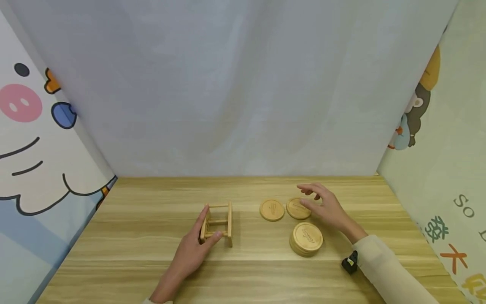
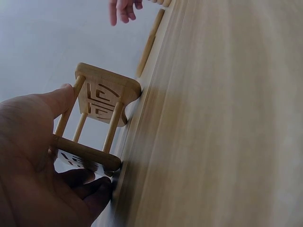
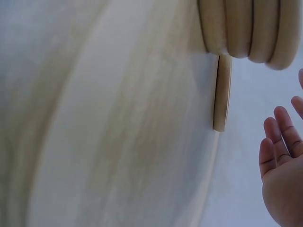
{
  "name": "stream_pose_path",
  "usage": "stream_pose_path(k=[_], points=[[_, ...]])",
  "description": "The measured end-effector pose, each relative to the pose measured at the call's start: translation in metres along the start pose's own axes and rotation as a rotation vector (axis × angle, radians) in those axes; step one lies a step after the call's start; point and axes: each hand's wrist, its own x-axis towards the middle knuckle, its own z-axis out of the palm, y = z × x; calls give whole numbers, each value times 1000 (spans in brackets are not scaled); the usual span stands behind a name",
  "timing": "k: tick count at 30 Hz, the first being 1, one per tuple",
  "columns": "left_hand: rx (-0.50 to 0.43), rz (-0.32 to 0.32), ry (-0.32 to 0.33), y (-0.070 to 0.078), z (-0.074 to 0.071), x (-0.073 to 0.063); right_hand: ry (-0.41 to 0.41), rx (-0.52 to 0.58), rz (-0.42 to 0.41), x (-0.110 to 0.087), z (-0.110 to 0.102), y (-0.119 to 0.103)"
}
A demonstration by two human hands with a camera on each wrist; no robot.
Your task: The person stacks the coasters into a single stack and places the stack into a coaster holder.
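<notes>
left hand [image 1: 193,249] pinches the wooden rack [image 1: 218,223] between thumb and fingers; right hand [image 1: 326,207] hovers, fingers spread, over a coaster [image 1: 298,208].

Matt pale wood: the rack [image 1: 218,223], 2 loose coasters [image 1: 271,210] beside it, and the smooth grained table [image 1: 152,253].

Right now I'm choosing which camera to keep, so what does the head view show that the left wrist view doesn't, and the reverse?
Only the head view shows the stack of coasters, two single coasters lying flat, and the whole right hand hovering open over one. Only the left wrist view shows the cut-out pattern in the wooden rack's end panel and the fingers curled under it. Both show the left hand gripping the wooden rack on the table.
</notes>
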Motion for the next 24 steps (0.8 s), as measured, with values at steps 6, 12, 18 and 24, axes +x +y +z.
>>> stream_pose_path(k=[6, 12, 18, 24], points=[[-8, 24, 7, 0, -1, 0, -25, -7, 11, 1, 2, 3], [-14, 13, 3, -1, -1, 0, -51, -11, 25, 3, 4, 5], [-20, 7, 8, -2, 0, 1, -67, -33, 46, 5, 6, 8], [-19, 21, 10, -1, 0, 1, -77, -37, 75, 5, 6, 12]])
